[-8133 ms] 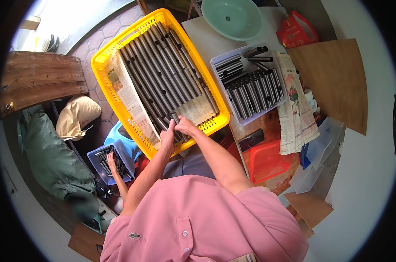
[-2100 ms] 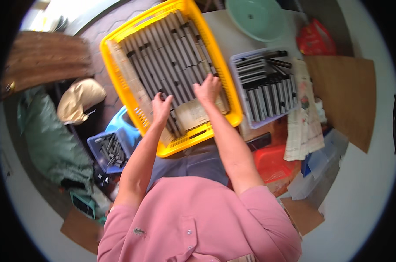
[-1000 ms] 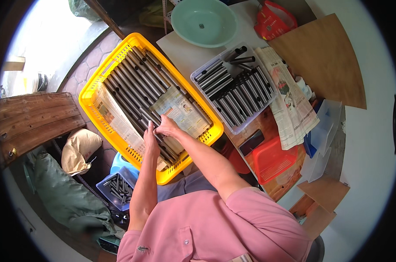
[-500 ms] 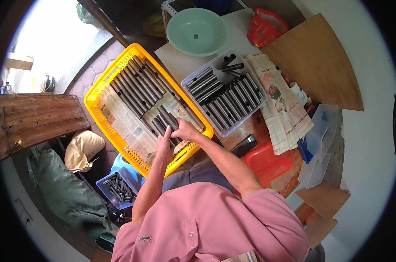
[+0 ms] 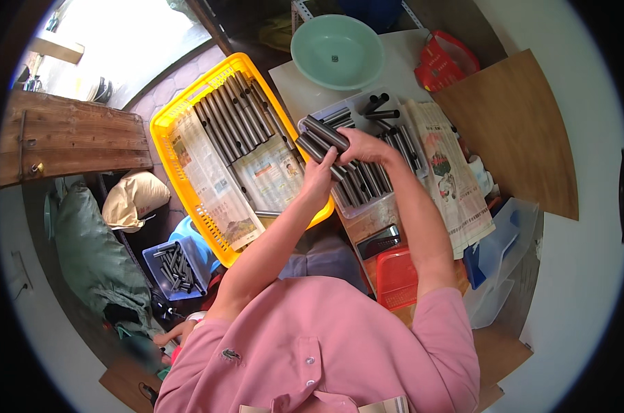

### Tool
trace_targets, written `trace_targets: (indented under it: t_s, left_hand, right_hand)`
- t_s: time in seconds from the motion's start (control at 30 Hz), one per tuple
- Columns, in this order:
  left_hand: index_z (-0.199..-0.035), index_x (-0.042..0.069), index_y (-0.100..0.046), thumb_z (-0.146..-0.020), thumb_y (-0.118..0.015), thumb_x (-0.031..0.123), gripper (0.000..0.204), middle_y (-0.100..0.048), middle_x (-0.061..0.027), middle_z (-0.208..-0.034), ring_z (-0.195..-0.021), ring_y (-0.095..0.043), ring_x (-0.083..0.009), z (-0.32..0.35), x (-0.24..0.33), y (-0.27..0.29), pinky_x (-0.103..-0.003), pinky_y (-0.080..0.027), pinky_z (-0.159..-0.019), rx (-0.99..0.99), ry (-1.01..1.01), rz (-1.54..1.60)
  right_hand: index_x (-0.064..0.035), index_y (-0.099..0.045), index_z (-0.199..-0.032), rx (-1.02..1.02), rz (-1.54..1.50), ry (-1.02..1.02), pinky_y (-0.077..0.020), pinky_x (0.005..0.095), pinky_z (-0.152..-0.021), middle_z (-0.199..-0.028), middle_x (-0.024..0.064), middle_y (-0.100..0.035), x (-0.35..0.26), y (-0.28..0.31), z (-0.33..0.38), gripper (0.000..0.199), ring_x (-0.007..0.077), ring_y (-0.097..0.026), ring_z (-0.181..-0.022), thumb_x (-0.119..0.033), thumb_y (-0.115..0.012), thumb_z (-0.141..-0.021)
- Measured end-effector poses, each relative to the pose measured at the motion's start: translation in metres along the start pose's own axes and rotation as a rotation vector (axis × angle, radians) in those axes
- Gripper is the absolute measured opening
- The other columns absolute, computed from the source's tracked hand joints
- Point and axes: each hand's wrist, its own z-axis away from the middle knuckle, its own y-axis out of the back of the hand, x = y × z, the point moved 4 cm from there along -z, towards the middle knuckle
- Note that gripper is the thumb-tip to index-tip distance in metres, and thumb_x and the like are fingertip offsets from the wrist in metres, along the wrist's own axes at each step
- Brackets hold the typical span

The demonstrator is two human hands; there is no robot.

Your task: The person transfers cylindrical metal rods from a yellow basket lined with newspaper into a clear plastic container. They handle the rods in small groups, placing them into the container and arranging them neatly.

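Note:
My left hand [image 5: 319, 182] and my right hand [image 5: 362, 146] together grip a bundle of dark metal rods [image 5: 322, 135], held between the yellow crate and the grey tray. The yellow crate [image 5: 162, 124] is lined with newspaper and holds a row of long dark rods [image 5: 233, 117] at its far end. The grey tray [image 5: 367, 206] on the white table holds several shorter dark rods [image 5: 364, 180] laid side by side, right under my hands.
A pale green bowl [image 5: 337, 50] and a red bag [image 5: 439, 63] sit at the table's far end. Folded newspaper [image 5: 449, 175] lies right of the tray, a red basket [image 5: 396, 277] nearer me. A small blue bin of rods [image 5: 174, 265] stands low at left, beside a wooden bench [image 5: 71, 138].
Both hands have lifted out of the yellow crate with a bundle of rods and moved right, over the grey tray. The crate's near end now shows bare newspaper.

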Motion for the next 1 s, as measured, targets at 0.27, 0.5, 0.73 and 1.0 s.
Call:
trace_targets:
  t_s: [0.27, 0.5, 0.73, 1.0]
  left_hand:
    - [-0.130, 0.009, -0.051, -0.105, -0.046, 0.049, 0.048, -0.059, -0.0126, -0.128, -0.114, -0.059, -0.0283, -0.052, -0.054, -0.043, -0.051, -0.046, -0.103, 0.072, 0.193, 0.563]
    - [-0.122, 0.007, -0.054, -0.105, -0.049, 0.038, 0.035, -0.064, -0.0120, -0.111, -0.101, -0.064, -0.0247, -0.047, -0.052, -0.053, -0.039, -0.053, -0.092, 0.202, 0.152, 0.561]
    - [-0.130, 0.002, -0.045, -0.100, -0.059, 0.022, 0.039, -0.058, -0.0158, -0.123, -0.103, -0.066, -0.0227, -0.018, -0.045, -0.045, -0.034, -0.055, -0.091, 0.141, 0.130, 0.364]
    - [-0.137, 0.006, -0.053, -0.086, -0.075, 0.021, 0.057, -0.060, -0.0139, -0.132, -0.096, -0.069, -0.0240, -0.006, -0.026, -0.003, -0.040, -0.054, -0.085, -0.080, -0.312, -0.939]
  right_hand:
    - [-0.0005, -0.060, -0.122, -0.150, 0.636, -0.182, -0.0488, 0.0390, -0.096, -0.115, 0.0214, -0.067, 0.009, 0.038, -0.045, 0.067, 0.0346, -0.062, -0.109, -0.004, -0.073, -0.057]
    - [-0.0086, -0.062, -0.130, -0.155, 0.663, -0.101, -0.0507, 0.0413, -0.097, -0.121, 0.0187, -0.068, 0.020, 0.032, -0.063, 0.064, 0.0359, -0.063, -0.113, 0.004, -0.064, -0.067]
    - [-0.0101, -0.063, -0.130, -0.042, 0.735, -0.027, -0.0458, 0.0400, -0.104, -0.121, 0.0188, -0.060, 0.017, 0.040, -0.053, 0.068, 0.0368, -0.057, -0.118, 0.004, -0.067, -0.064]
    - [-0.0036, -0.059, -0.135, 0.020, 0.399, 0.096, -0.0402, 0.0367, -0.111, -0.127, 0.0174, -0.059, 0.037, 0.050, -0.041, 0.068, 0.0303, -0.054, -0.125, -0.001, -0.066, -0.067]
